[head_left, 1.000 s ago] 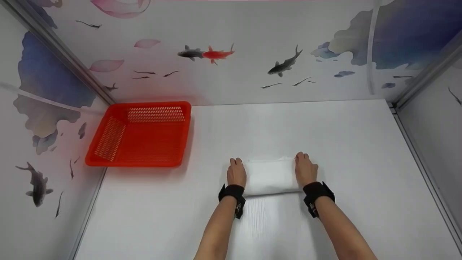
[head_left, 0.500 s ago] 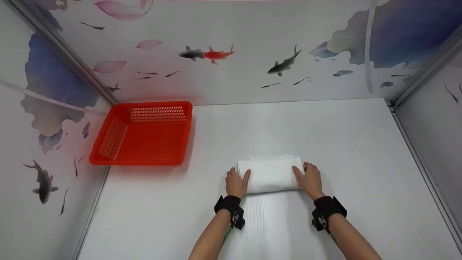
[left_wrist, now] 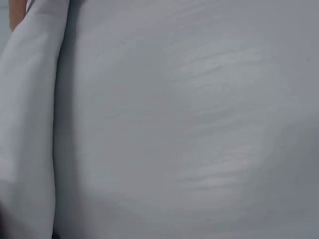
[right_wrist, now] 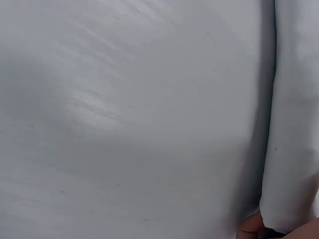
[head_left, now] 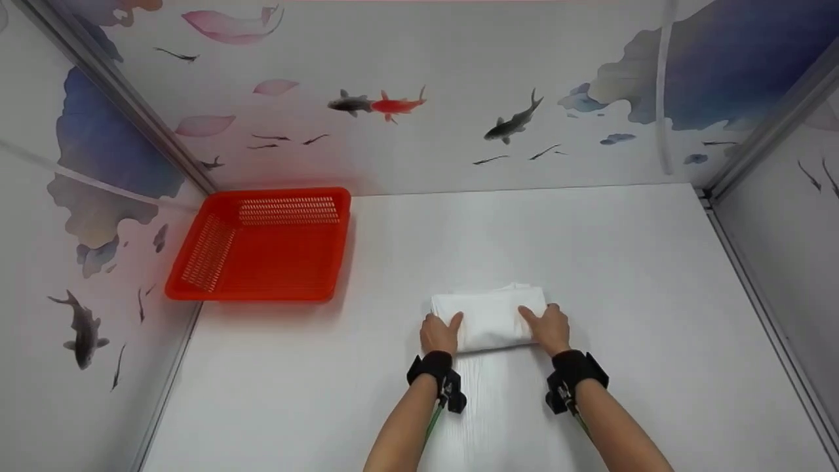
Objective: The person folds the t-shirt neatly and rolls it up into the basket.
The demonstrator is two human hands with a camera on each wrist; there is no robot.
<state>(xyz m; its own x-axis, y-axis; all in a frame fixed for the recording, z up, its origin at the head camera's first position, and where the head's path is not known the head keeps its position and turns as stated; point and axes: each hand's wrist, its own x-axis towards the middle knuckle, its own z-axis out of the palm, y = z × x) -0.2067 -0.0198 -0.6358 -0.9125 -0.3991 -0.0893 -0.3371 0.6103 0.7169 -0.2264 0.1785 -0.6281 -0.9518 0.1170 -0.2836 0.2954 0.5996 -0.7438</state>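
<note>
A folded white cloth (head_left: pixel 490 319) lies on the white table in the head view, its layers stacked and a little uneven at the far edge. My left hand (head_left: pixel 440 333) grips its left side, thumb on top and fingers round the outer edge. At the opposite side my right hand (head_left: pixel 550 329) holds it the same way. The cloth's near edge (left_wrist: pixel 27 124) fills the left of the left wrist view. In the right wrist view, fingers (right_wrist: pixel 250 226) reach under the end of the cloth (right_wrist: pixel 291 124). Most of the fingers beneath it are hidden.
A red plastic basket (head_left: pixel 282 262) with slotted walls stands at the table's back left corner, apart from the cloth. Printed panels (head_left: pixel 446 151) close off the back and both sides. Black straps (head_left: pixel 438 379) with small devices and cables sit on both wrists.
Both hands have come back from the cloth's far corners to its sides, thumbs now on top. Over the last half second they have moved closer together, and the cloth's near part bulges slightly.
</note>
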